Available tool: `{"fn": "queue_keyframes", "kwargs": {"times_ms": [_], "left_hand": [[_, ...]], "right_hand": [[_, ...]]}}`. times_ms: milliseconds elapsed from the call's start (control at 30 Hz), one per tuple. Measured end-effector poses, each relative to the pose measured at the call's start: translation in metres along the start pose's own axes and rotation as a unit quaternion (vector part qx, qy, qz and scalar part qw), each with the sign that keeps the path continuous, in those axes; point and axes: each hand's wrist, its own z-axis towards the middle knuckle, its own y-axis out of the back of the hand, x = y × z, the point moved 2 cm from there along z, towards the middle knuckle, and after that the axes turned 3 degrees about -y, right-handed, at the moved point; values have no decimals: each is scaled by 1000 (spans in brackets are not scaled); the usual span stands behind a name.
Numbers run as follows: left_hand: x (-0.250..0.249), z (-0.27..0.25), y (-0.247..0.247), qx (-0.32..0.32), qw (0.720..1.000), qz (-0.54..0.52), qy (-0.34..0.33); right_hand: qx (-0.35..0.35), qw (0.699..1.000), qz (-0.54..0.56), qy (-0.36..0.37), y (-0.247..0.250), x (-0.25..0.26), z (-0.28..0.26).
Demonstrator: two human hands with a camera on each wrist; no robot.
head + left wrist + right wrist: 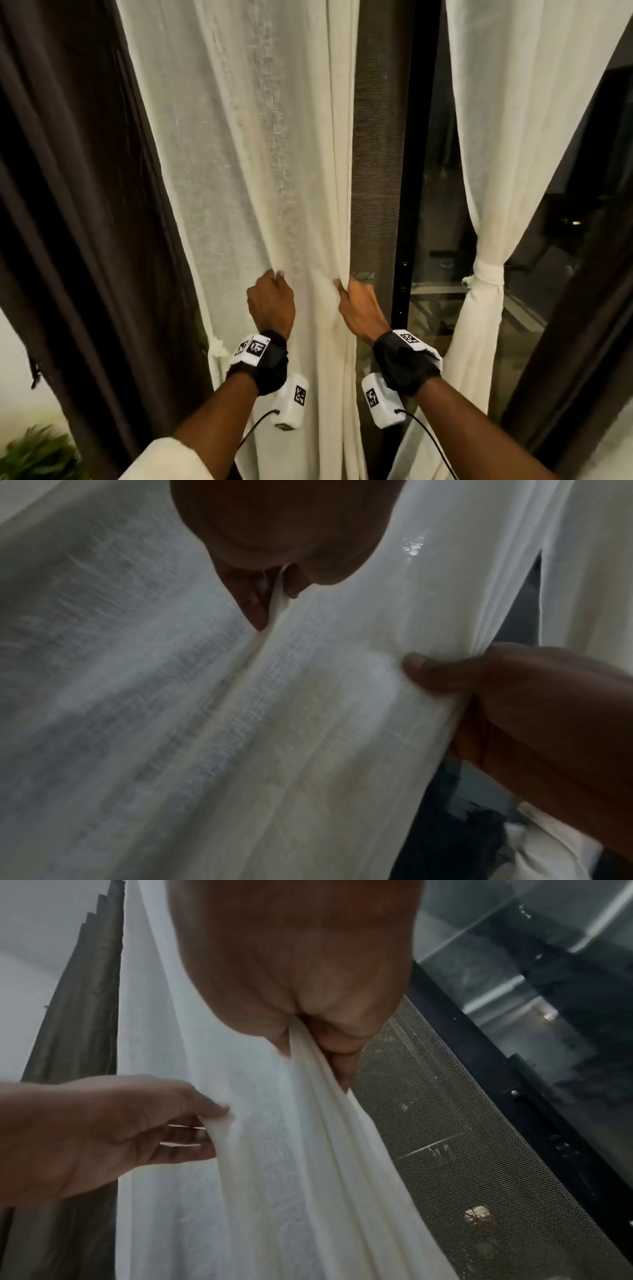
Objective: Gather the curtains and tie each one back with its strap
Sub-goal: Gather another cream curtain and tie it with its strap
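Pinching folds of the sheer left curtain (260, 164) with left hand (271, 301) and right hand (359, 305); strap (216, 347) perhaps dangling beside.

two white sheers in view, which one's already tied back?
The right white sheer, cinched by a knotted white strap. The left white sheer hangs loose, pinched by the left hand and right hand.

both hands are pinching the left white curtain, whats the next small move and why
Probably bring the right hand across to the left hand, bunching the cloth between them. The left curtain hangs spread and untied, each hand pinches a separate fold, and its strap dangles at the left edge. The right curtain is already tied.
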Motion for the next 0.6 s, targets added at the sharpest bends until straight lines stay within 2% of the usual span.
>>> {"fn": "queue_keyframes", "kwargs": {"times_ms": [67, 100, 200, 300, 367, 467, 533, 600], "left_hand": [[-7, -15, -1, 5, 995, 29, -90], [-12, -25, -2, 16, 989, 43, -142], [-24, -45, -4, 51, 967, 70, -239], [-28, -43, -2, 86, 961, 94, -245], [-26, -39, 3, 98, 962, 82, -242], [-17, -41, 3, 174, 955, 18, -239], [-7, -45, 0, 241, 942, -3, -233], [4, -44, 3, 252, 943, -24, -216]], "right_hand": [[-62, 996, -33, -47, 6, 1, 0], [-63, 994, -55, -64, 6, 4, -3], [12, 999, -46, -22, -5, 24, -9], [3, 997, 69, -24, -16, 29, -5], [7, 994, 102, -35, -20, 33, -6], [29, 994, 98, -40, -22, 47, -11], [9, 998, 50, -46, -22, 51, -8], [-14, 998, 10, -57, -20, 51, -4]]}}
